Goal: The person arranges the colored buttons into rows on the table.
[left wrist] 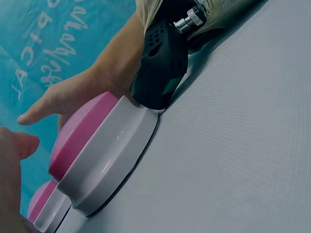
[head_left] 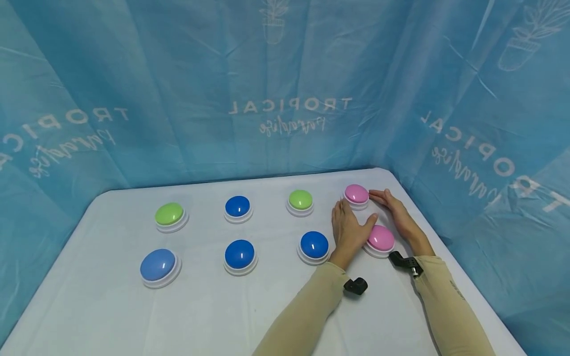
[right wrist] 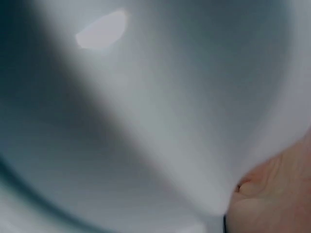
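Note:
Two pink push buttons on white bases stand at the right of the table. My left hand (head_left: 349, 230) reaches along the left of the far pink button (head_left: 356, 193), fingers extended by its base and thumb spread. On the other side, my right hand (head_left: 403, 217) points its straight fingers inward at that button's right edge. Whether either hand touches it is hard to tell. Between the wrists sits the near pink button (head_left: 381, 238). The left wrist view shows its white base (left wrist: 112, 155) from the side. A blurred white surface (right wrist: 146, 111) fills most of the right wrist view.
Left of the hands stand green buttons (head_left: 300, 200) (head_left: 169, 214) and several blue ones, the nearest being a blue button (head_left: 314, 245) beside the left wrist. A white cloth covers the table (head_left: 196, 316). Blue printed curtains (head_left: 200, 99) hang behind and at both sides.

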A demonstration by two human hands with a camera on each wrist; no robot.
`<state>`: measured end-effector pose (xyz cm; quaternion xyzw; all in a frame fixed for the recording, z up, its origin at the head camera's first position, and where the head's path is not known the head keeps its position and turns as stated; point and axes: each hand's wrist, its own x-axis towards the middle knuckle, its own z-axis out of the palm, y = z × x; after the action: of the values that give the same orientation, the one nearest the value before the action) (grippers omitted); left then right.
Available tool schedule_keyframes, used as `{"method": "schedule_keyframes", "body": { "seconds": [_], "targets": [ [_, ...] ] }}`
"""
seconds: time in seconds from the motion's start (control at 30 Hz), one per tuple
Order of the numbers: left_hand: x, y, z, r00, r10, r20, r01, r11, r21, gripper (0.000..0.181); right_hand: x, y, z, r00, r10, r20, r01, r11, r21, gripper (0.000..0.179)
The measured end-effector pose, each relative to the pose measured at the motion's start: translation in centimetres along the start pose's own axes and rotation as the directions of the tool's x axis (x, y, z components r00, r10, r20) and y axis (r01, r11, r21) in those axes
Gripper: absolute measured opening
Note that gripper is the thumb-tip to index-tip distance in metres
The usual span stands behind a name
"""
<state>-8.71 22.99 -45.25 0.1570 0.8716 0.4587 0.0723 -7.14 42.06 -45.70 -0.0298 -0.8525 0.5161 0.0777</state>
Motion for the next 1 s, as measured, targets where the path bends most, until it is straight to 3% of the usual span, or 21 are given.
{"method": "schedule_keyframes", "body": {
  "seconds": [0.3,0.53,0.77,1.0],
  "targets": [
    [-0.5,-0.1,-0.2,1.000,-0.002,0.004,0.002,1.000,0.014,0.095,-0.1,-0.1,0.6,0.998,-0.001,-0.067,-0.003,0.998,-0.063,0.075],
    [-1.1,-0.1,-0.2,1.000,0.025,0.006,-0.025,0.999,-0.028,0.095,-0.9,-0.2,0.6,0.991,-0.020,-0.135,0.000,0.989,-0.148,0.069],
    [-2.1,-0.8,-0.3,0.999,0.041,0.021,-0.039,0.993,-0.110,0.091,-2.8,-0.2,0.1,0.977,-0.120,-0.175,0.087,0.979,-0.186,0.061],
    [-3.8,-1.5,-1.0,0.991,0.123,0.058,-0.117,0.989,-0.086,0.083,-4.3,0.1,-0.7,0.968,-0.113,-0.225,0.083,0.987,-0.135,0.064]
  ]
}}
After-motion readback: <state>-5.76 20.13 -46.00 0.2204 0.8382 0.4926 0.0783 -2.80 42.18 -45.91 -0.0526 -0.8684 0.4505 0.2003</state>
